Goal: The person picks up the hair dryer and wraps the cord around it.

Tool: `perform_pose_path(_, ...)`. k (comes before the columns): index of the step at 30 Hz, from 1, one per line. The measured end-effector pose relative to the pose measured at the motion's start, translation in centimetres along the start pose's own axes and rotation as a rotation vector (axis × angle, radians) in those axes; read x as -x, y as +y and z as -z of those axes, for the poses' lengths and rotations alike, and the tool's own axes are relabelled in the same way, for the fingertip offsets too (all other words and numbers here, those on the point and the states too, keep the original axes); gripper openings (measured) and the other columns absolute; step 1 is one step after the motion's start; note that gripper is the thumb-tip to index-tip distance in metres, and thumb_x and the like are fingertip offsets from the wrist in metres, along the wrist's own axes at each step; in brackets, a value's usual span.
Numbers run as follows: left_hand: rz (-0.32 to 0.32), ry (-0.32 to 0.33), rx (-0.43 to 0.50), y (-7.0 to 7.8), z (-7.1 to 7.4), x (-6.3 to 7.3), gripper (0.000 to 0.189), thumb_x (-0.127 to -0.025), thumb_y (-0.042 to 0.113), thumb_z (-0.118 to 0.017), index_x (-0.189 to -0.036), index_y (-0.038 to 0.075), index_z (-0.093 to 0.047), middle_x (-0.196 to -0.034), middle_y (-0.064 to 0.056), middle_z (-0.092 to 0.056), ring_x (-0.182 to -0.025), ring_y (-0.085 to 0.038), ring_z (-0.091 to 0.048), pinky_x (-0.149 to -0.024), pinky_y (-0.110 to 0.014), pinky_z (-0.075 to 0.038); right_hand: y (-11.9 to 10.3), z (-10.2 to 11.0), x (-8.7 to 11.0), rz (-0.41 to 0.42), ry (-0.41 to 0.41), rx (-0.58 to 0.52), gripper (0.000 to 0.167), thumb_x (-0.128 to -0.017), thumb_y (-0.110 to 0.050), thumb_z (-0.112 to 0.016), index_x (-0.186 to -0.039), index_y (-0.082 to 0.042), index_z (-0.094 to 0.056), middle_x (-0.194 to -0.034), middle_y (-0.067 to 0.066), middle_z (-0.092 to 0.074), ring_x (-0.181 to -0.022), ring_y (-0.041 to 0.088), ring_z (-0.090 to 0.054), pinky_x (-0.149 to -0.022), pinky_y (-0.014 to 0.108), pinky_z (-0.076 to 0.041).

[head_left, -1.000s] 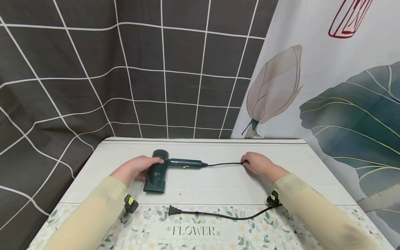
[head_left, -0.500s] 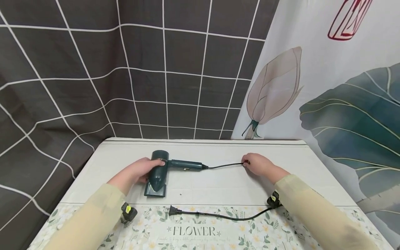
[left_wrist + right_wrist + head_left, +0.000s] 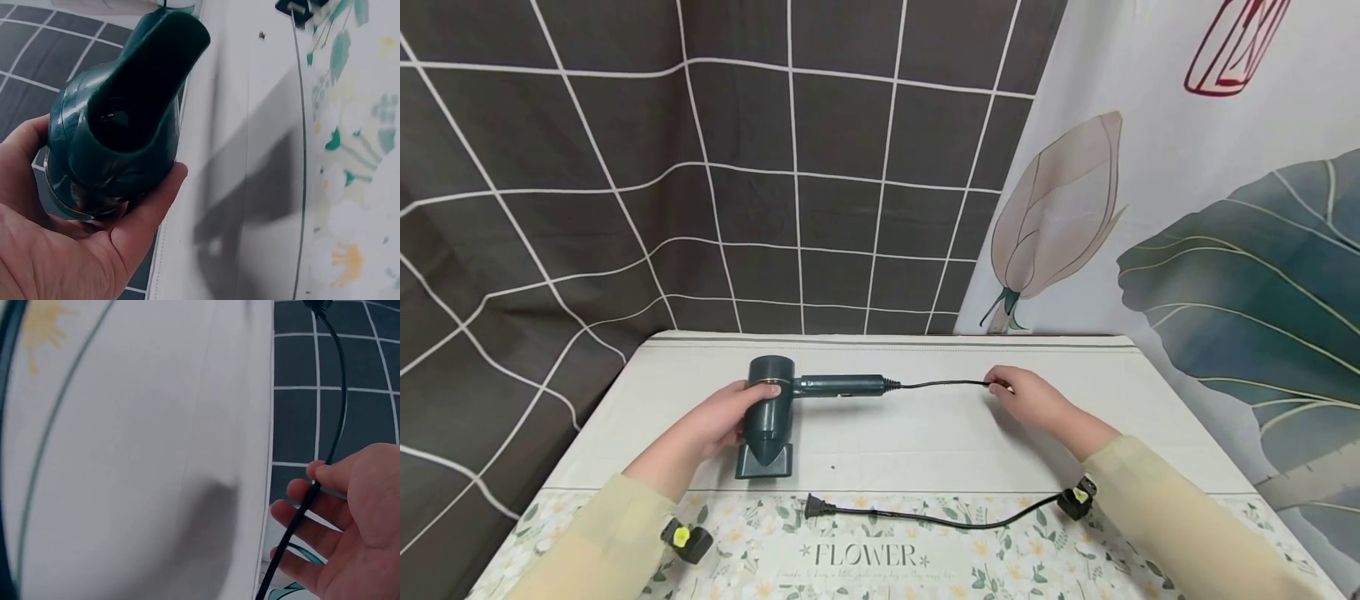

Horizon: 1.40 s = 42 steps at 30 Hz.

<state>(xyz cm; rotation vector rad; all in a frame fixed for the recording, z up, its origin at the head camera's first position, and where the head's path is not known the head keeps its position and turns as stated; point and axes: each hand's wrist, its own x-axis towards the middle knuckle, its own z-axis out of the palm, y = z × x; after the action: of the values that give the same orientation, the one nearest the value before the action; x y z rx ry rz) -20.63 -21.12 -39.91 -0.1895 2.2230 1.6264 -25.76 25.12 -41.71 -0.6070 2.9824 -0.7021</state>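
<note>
Dark-green hair dryer (image 3: 780, 407), one unit, has shifted left over the tablecloth (image 3: 895, 450) since the earlier frame. Left hand (image 3: 728, 412) grips its barrel (image 3: 771, 367); right hand (image 3: 1028, 397) pinches its cord (image 3: 940, 382). Plug (image 3: 815, 506) count: one.

A dark grey cloth with a white grid (image 3: 737, 208) hangs across the left and far sides, its lines rippling. At right hangs a white curtain (image 3: 1097, 317) printed with a pinkish flower bud (image 3: 1056, 208), a large blue-green leaf (image 3: 1262, 275) and a red motif (image 3: 1236, 50). The white tablecloth (image 3: 887, 450) has a floral near band (image 3: 992, 575) lettered "FLOWER"; soft shadows (image 3: 269, 175) fall on it.
</note>
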Motion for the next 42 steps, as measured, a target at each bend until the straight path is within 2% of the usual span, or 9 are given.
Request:
perform_pose_path(5,0.007,0.035,0.014,0.0,-0.5,1.4,0.087,-0.093,0.052,-0.062,-0.150,-0.003,-0.025,-0.137,-0.030,-0.049,-0.119,-0.039,-0.058,-0.096,-0.052,-0.048,-0.3,0.7,1.5,0.045,0.063,-0.029,0.015,-0.100,-0.004,-0.054,-0.109,-0.002,-0.066,-0.106,0.011,-0.068,-0.095,0.024,-0.063,-0.078,0.043,-0.050)
perform_pose_path(11,-0.012,0.029,0.054,0.1,-1.3,2.6,0.086,-0.093,0.051,-0.062,-0.150,-0.001,-0.023,-0.137,-0.029,-0.049,-0.120,-0.039,-0.056,-0.097,-0.052,-0.047,-0.2,1.0,3.1,0.078,0.141,-0.045,0.019,-0.100,-0.002,-0.054,-0.113,-0.004,-0.068,-0.109,0.010,-0.066,-0.093,0.021,-0.062,-0.075,0.039,-0.050)
perform_pose_path(17,-0.027,0.036,0.089,0.3,-1.9,3.2,0.080,-0.094,0.045,-0.062,-0.149,-0.001,-0.026,-0.133,-0.028,-0.052,-0.113,-0.035,-0.060,-0.094,-0.050,-0.049,-0.2,1.0,4.1,0.115,0.186,-0.033,0.028,-0.099,0.002,-0.052,-0.116,-0.010,-0.070,-0.103,0.007,-0.066,-0.087,0.015,-0.058,-0.073,0.036,-0.048)
perform_pose_path(21,-0.028,0.047,0.084,0.4,-2.2,3.5,0.080,-0.094,0.046,-0.062,-0.149,-0.002,-0.027,-0.134,-0.028,-0.052,-0.114,-0.035,-0.060,-0.095,-0.050,-0.049,-0.3,0.9,4.6,0.109,0.190,-0.037,0.029,-0.099,0.002,-0.053,-0.116,-0.012,-0.071,-0.103,0.006,-0.066,-0.082,0.013,-0.055,-0.071,0.034,-0.046)
perform_pose_path(24,-0.029,0.056,0.079,0.4,-2.4,3.6,0.081,-0.094,0.047,-0.062,-0.148,-0.001,-0.028,-0.135,-0.028,-0.051,-0.115,-0.036,-0.059,-0.095,-0.051,-0.048,-0.5,0.9,5.0,0.091,0.190,-0.029,0.026,-0.098,-0.001,-0.056,-0.115,-0.013,-0.071,-0.104,0.005,-0.067,-0.077,0.012,-0.051,-0.068,0.033,-0.044)
perform_pose_path(28,-0.029,0.062,0.079,0.4,-2.5,3.6,0.080,-0.094,0.049,-0.061,-0.148,-0.001,-0.029,-0.135,-0.027,-0.052,-0.115,-0.035,-0.059,-0.096,-0.051,-0.047,-1.1,0.9,5.4,0.104,0.195,0.016,0.020,-0.098,-0.010,-0.062,-0.115,-0.014,-0.072,-0.105,0.002,-0.069,-0.083,0.013,-0.057,-0.070,0.035,-0.045)
perform_pose_path(33,-0.029,0.070,0.086,0.2,-2.5,3.4,0.080,-0.095,0.052,-0.059,-0.147,-0.002,-0.030,-0.134,-0.025,-0.053,-0.114,-0.032,-0.059,-0.096,-0.049,-0.046,-2.2,0.9,5.6,0.179,0.209,0.059,0.025,-0.099,-0.019,-0.063,-0.122,-0.016,-0.070,-0.111,0.000,-0.071,-0.099,0.019,-0.064,-0.078,0.041,-0.050)
perform_pose_path(36,-0.028,0.079,0.088,0.1,-2.4,3.4,0.080,-0.095,0.053,-0.058,-0.147,-0.001,-0.030,-0.133,-0.024,-0.054,-0.114,-0.031,-0.059,-0.096,-0.048,-0.046,-2.7,0.8,5.7,0.258,0.235,0.070,0.027,-0.098,-0.019,-0.065,-0.124,-0.018,-0.070,-0.110,-0.002,-0.072,-0.101,0.019,-0.066,-0.084,0.043,-0.051)
perform_pose_path(42,-0.028,0.092,0.100,0.1,-2.5,3.3,0.083,-0.094,0.055,-0.059,-0.147,-0.001,-0.029,-0.135,-0.025,-0.053,-0.115,-0.032,-0.059,-0.097,-0.048,-0.045,-3.9,0.6,5.9,0.423,0.259,0.183,0.029,-0.095,-0.016,-0.067,-0.123,-0.018,-0.071,-0.091,-0.013,-0.066,-0.084,0.007,-0.058,-0.080,0.037,-0.049)
